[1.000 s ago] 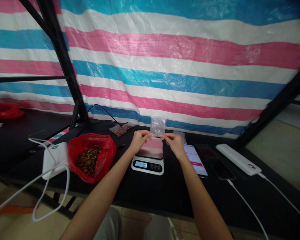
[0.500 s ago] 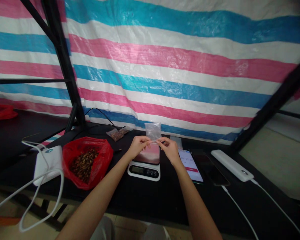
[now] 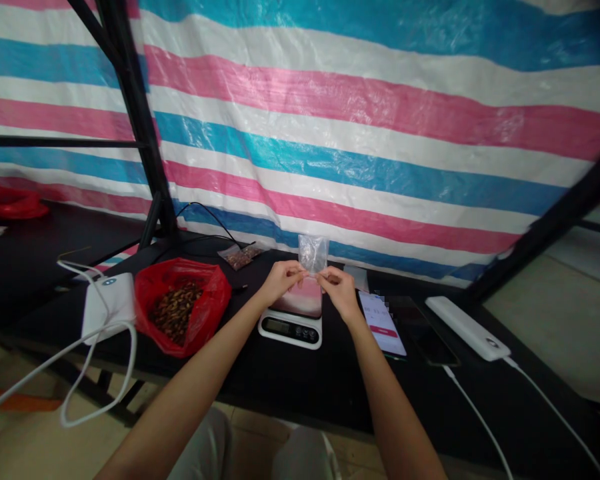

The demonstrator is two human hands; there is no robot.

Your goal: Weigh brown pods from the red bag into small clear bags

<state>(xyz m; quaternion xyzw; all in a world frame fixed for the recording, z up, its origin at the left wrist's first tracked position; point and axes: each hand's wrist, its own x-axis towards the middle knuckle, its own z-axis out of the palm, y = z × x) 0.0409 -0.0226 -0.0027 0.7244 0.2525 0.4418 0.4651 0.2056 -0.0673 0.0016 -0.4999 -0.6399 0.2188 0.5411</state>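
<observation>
Head view, sole view available: the left hand [image 3: 283, 278] and the right hand [image 3: 341, 287] are both engaged, each pinching the near edge of a clear plastic bag [image 3: 313, 253] between thumb and fingers. The bag stands up beyond the fingertips, above the far end of a scale [image 3: 296, 309] on the black desk [image 3: 330, 390]; the scale's display is too dim to read. In my judgement the bag is very light, limp and slick, apt to crease or slide rather than break, and is best taken by both corners of that near edge, with a light pinch and slight outward tension (whether the edge carries a seal cannot be made out). To the left lies an open red bag [image 3: 215, 293] containing brown pieces [image 3: 176, 315]; behind it rest small filled packets [image 3: 241, 256]. A lit phone [image 3: 384, 328] lies to the right of the scale.
</observation>
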